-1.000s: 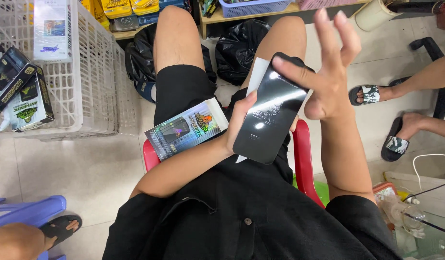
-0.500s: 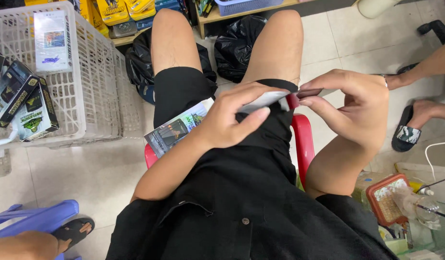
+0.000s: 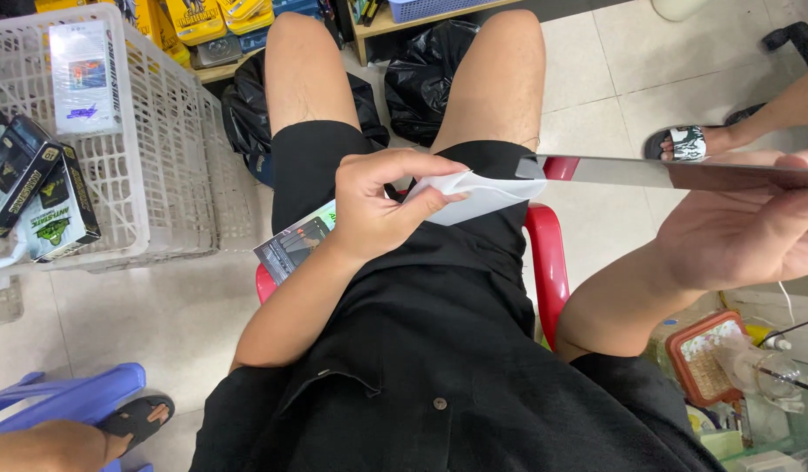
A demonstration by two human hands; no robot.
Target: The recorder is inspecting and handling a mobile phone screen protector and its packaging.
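Observation:
My right hand (image 3: 754, 232) holds a thin dark glass sheet (image 3: 675, 172) flat and edge-on, stretching from the right edge toward the middle. My left hand (image 3: 378, 205) pinches a white sleeve (image 3: 483, 194) at the sheet's left end, over my lap. A printed flat box (image 3: 290, 245) lies on my left thigh under the left forearm. I sit on a red plastic stool (image 3: 548, 262) in black shorts.
A white plastic basket (image 3: 150, 149) with several dark printed boxes stands on the left. Black bags (image 3: 421, 70) lie between my knees under a shelf. Other people's sandalled feet show at right (image 3: 684, 144) and lower left (image 3: 137, 419). A blue stool (image 3: 63, 402) and a red-rimmed tray (image 3: 706, 354) are nearby.
The right hand has drawn the glass sheet out to the right, clear of the white sleeve, which the left hand keeps in place. A second ago the sheet was held up facing me.

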